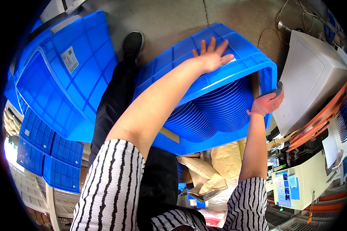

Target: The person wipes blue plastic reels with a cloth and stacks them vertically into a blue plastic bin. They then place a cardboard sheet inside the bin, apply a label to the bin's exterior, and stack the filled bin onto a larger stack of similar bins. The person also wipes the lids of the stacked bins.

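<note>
A blue plastic crate (243, 67) is tipped on its side with its open mouth facing me. Inside it stands a row of blue round reels (216, 111). My left hand (214, 56) lies flat with fingers spread on the crate's upturned outer wall. My right hand (268, 102), in a pink glove, grips the crate's rim at the right edge of the opening. Both forearms come out of black-and-white striped sleeves.
A second blue crate (71, 75) lies tipped at the left, above stacked blue crates (50, 154). My black-trousered leg and shoe (133, 44) stand on the concrete floor. Brown paper bags (208, 169) lie below. A white machine cover (314, 77) and orange reel (324, 115) crowd the right.
</note>
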A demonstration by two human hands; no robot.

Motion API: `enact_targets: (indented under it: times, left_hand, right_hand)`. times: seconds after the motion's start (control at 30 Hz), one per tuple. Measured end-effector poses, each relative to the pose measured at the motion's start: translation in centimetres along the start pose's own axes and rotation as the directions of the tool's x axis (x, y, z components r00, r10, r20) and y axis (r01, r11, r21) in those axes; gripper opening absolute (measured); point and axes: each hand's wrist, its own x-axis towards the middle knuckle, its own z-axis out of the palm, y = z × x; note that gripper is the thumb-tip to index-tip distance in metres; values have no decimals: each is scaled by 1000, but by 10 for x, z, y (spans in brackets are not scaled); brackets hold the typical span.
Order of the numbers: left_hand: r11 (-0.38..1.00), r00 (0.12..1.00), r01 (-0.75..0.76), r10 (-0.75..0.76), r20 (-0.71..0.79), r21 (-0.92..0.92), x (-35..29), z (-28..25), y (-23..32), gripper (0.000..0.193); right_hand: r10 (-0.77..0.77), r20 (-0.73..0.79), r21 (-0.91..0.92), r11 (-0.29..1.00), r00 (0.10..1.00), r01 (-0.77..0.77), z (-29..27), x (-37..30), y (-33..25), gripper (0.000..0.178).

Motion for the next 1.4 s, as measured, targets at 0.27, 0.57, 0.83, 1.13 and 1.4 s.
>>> enact_targets:
  times: [0.27, 0.57, 0.83, 1.13, 1.4]
  left_hand:
    - [966, 891, 13, 106, -442, 258, -70, -55, -123, 52]
    - [899, 995, -14, -30, 94, 438, -163, -69, -166, 32]
    - [736, 959, -274, 259, 117, 619, -175, -53, -214, 28]
    - [374, 779, -610, 444, 443, 698, -170, -68, -210, 12]
    - [323, 721, -677, 471, 509, 661, -182, -89, -194, 8]
  right_hand:
    - [-4, 35, 21, 1000, 999, 3, -3, 2, 3, 46]
    - [41, 47, 1, 999, 998, -41, -1, 1, 6, 44]
    - [48, 34, -41, 998, 998, -46, 0, 3, 2, 45]
    - [15, 18, -39, 999, 1000, -14, 1, 0, 6, 44]
    - [8, 8, -47, 999, 1000, -8, 2, 2, 8, 45]
